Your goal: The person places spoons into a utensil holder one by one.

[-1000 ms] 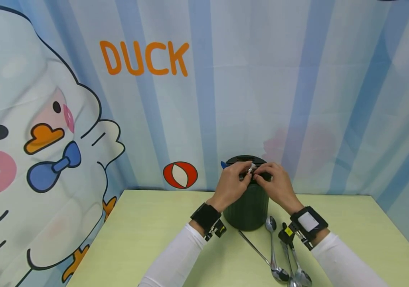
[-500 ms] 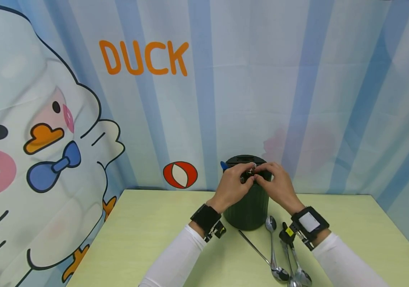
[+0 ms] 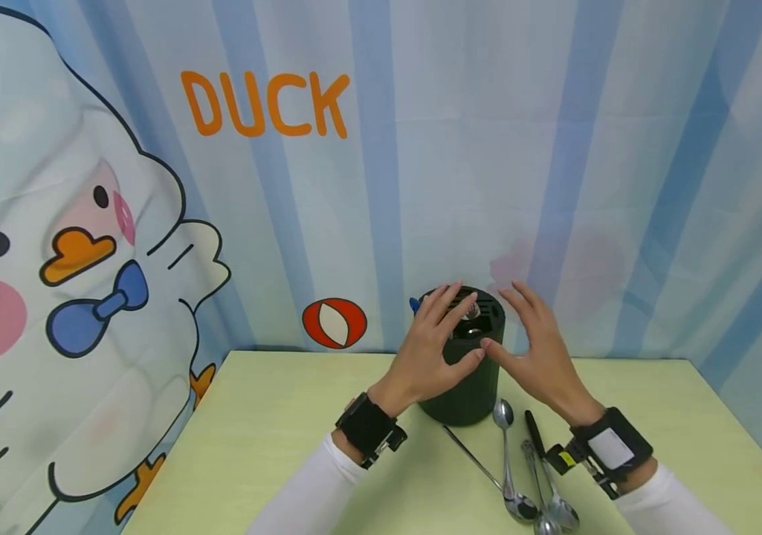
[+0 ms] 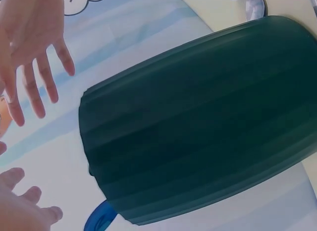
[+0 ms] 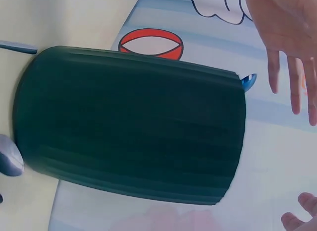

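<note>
Shiny metal spoons lie on the pale yellow tabletop. Beyond, the left hand and right hand, fingers spread and empty, flank the mouth of the upright, dark green, ribbed cylindrical container; the left hides part of its rim. Shiny metal pieces show inside; a blue-striped cloth hangs behind.

Was a round holder, dark green, ribbed down the side and slotted on top. Stood upright on the bench, toward its back edge. Carried shiny metal in its top opening and a blue piece jutting at its left rim.
</note>
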A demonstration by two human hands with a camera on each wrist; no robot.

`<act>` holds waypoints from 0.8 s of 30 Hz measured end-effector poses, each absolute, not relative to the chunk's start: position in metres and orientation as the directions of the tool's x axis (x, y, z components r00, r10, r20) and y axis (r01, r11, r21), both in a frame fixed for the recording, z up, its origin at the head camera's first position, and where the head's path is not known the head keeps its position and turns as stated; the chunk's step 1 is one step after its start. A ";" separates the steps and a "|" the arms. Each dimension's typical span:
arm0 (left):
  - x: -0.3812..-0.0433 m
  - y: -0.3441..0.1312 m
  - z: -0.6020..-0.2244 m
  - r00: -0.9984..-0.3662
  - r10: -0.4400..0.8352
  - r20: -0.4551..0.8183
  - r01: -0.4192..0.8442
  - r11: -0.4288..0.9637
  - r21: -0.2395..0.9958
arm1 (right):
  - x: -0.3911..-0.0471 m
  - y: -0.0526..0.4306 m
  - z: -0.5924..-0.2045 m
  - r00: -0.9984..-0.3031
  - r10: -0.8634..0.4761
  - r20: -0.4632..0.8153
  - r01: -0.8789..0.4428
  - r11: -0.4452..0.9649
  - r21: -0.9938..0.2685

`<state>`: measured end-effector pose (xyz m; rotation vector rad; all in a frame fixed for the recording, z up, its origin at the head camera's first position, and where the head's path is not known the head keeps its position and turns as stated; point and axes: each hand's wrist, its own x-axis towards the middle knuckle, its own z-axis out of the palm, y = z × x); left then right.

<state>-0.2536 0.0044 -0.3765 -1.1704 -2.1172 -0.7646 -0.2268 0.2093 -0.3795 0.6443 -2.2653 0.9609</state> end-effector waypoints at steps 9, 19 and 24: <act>-0.226 -0.003 -0.387 -0.383 0.656 0.650 0.894 0.439 0.083 | -0.190 0.220 -0.392 -0.718 -0.240 0.653 -0.609 0.670 -0.425; -0.208 -0.010 -0.422 -0.416 0.760 0.499 0.891 0.451 0.055 | -0.163 0.219 -0.431 -0.781 -0.261 0.567 -0.540 0.738 -0.404; -0.205 -0.010 -0.442 -0.457 0.783 0.422 0.878 0.474 0.072 | -0.155 0.216 -0.449 -0.810 -0.252 0.529 -0.501 0.766 -0.403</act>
